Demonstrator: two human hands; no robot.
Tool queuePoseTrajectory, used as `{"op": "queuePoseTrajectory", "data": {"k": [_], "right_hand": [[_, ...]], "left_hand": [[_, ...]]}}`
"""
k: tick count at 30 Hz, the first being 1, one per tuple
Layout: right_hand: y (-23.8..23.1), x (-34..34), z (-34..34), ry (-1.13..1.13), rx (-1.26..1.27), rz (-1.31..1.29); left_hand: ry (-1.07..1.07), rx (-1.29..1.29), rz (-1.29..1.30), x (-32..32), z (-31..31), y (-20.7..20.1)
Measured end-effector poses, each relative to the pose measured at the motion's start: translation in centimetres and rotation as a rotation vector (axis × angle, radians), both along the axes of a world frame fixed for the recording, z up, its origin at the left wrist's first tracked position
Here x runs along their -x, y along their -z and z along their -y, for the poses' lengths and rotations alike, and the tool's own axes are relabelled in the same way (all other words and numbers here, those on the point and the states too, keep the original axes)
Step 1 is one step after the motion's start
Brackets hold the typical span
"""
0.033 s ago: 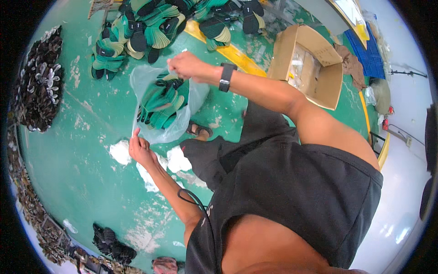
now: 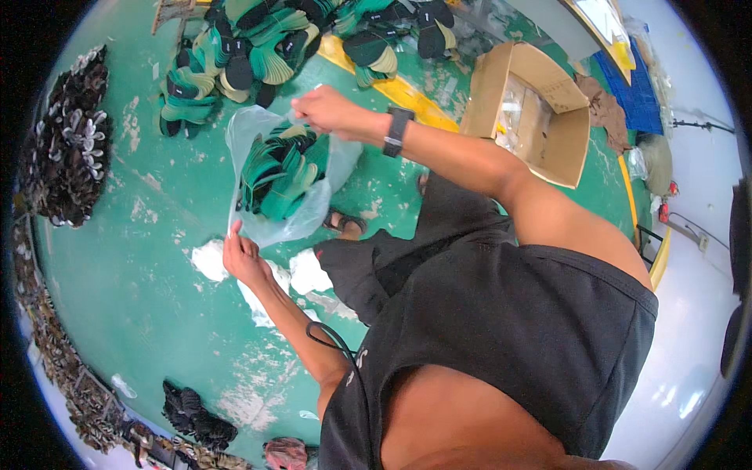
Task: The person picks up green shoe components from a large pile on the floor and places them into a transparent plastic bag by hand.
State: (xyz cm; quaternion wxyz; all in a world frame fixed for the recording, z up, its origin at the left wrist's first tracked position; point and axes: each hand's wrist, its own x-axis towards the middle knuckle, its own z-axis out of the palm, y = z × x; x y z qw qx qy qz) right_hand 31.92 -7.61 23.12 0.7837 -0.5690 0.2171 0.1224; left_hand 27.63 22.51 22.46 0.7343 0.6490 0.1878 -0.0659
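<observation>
A translucent plastic bag (image 2: 341, 174) hangs in front of me with its mouth pulled wide. Inside it lie several bundles of green insoles (image 2: 283, 174), seen through the opening. My right hand (image 2: 325, 110), with a black watch above it, is closed on the far rim of the bag. At the near left rim, my left hand (image 2: 245, 254) pinches the plastic between thumb and fingers. The bottom of the bag is hidden.
Bundled green and black insoles (image 2: 270, 47) are heaped on the floor at the back. An open cardboard box (image 2: 484, 92) stands to the right. White bags (image 2: 309, 272) lie by my feet. Dark shoe-like items (image 2: 70, 149) are piled at the left, others (image 2: 196, 417) nearer.
The insoles in the bag were smeared by motion and now look still. The bag and both hands sit very slightly farther right in view, both still gripping the rim.
</observation>
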Motion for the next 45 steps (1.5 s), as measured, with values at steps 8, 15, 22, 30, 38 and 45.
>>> {"op": "queuePoseTrajectory", "data": {"k": [8, 15, 22, 30, 38, 45], "right_hand": [[0.1, -6.2, 14.6, -0.153, 0.343, 0.071], [10.6, -8.4, 28.7, -0.309, 0.278, 0.083], [37.4, -3.5, 50.7, 0.136, 1.23, -0.214], [58.4, -1.8, 71.1, 0.147, 1.147, -0.36], [56.0, -3.6, 69.5, 0.221, 0.949, -0.51], [50.8, -8.4, 60.7, 0.25, 1.203, -0.938]], "left_hand": [[-0.124, -0.145, -0.279, 1.9, 7.1, -2.0], [-0.287, -0.352, -0.574, 4.8, 16.7, 3.7], [-0.09, -0.531, -0.659, 7.1, 21.0, 7.6], [-0.246, -0.364, -0.975, 4.3, 27.2, 11.0], [-0.298, -0.294, -0.988, 4.5, 29.1, 10.4], [-0.227, -0.328, -0.886, 5.6, 29.2, 11.3]]}}
